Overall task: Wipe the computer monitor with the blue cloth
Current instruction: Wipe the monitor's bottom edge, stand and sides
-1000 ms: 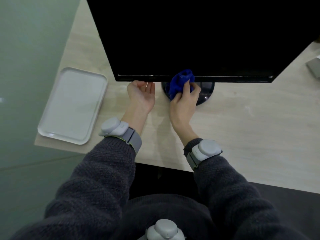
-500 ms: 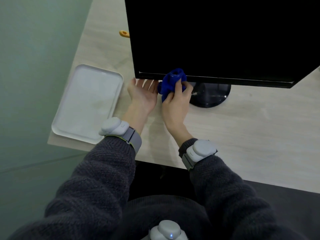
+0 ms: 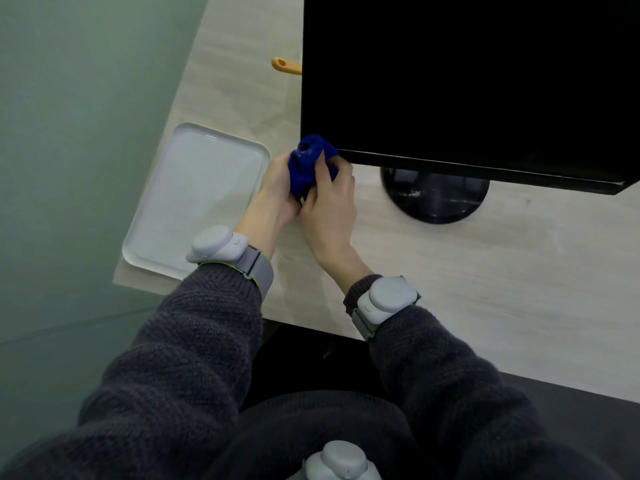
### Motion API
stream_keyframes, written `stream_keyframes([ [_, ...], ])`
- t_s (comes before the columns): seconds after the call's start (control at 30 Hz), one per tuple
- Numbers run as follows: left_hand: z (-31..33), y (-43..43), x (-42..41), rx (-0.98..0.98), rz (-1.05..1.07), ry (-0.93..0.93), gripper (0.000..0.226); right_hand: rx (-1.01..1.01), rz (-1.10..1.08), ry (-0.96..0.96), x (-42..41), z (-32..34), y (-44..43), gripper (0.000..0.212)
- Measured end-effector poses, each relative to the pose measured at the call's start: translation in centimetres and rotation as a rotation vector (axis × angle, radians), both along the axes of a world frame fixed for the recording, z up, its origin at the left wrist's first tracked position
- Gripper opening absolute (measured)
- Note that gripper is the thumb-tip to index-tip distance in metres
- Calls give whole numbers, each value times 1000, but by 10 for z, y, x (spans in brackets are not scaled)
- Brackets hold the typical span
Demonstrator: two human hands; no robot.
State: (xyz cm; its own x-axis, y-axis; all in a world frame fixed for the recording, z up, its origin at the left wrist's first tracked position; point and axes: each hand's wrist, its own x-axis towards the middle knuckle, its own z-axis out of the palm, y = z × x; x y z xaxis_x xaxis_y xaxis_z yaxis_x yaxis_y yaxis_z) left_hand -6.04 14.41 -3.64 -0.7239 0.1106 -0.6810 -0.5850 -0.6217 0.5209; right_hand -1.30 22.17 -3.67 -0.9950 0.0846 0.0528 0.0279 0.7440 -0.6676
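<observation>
Bunching the blue cloth point(image 3: 309, 164) between both hands, right hand point(image 3: 330, 206) curled over its near side with fingers pressed into the folds, left hand point(image 3: 277, 188) cupped against its left side, also gripping. Cloth top touching the lower left corner of the black computer monitor point(image 3: 450, 81), just beyond the fingertips. White tray point(image 3: 166, 237) lying just left of the left hand; monitor base point(image 3: 436, 199) sitting right of the right hand on the pale desk point(image 3: 485, 271). Orange handle point(image 3: 285, 65) poking out well beyond the hands, beside the monitor's left edge.

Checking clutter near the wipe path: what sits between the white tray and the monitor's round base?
In the head view, both hands, left hand and right hand, bunching the blue cloth, sit between the white tray and monitor base.
</observation>
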Motion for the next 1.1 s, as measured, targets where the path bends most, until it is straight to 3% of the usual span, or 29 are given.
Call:
stream_keyframes([
  [0.07,2,-1,0,7,2,1,25,-15,40,-7,-1,2,3,51],
  [0.17,3,-2,-1,-3,202,-67,25,-1,156,-44,-3,6,23,42],
  [0.3,-7,-3,1,-350,282,-115,22,-29,41,-52,2,15,52,32],
  [0.43,-5,3,5,-497,310,-95,16,149,-16,-239,6,10,80,47],
  [0.6,-5,17,15,-576,107,-56,10,286,23,-325,16,1,98,41],
  [0.73,-6,35,37,-757,-207,116,22,266,205,-501,32,-4,87,64],
  [0.8,-8,39,45,-926,-306,196,31,283,252,-448,33,-4,87,45],
  [0.87,-8,40,49,-1033,-303,213,32,226,251,-437,28,7,97,35],
  [1.0,-8,38,46,-1060,-143,179,21,57,214,-389,10,48,126,46],
  [1.1,-6,42,45,-1043,-104,197,20,146,260,-302,7,57,146,44],
])
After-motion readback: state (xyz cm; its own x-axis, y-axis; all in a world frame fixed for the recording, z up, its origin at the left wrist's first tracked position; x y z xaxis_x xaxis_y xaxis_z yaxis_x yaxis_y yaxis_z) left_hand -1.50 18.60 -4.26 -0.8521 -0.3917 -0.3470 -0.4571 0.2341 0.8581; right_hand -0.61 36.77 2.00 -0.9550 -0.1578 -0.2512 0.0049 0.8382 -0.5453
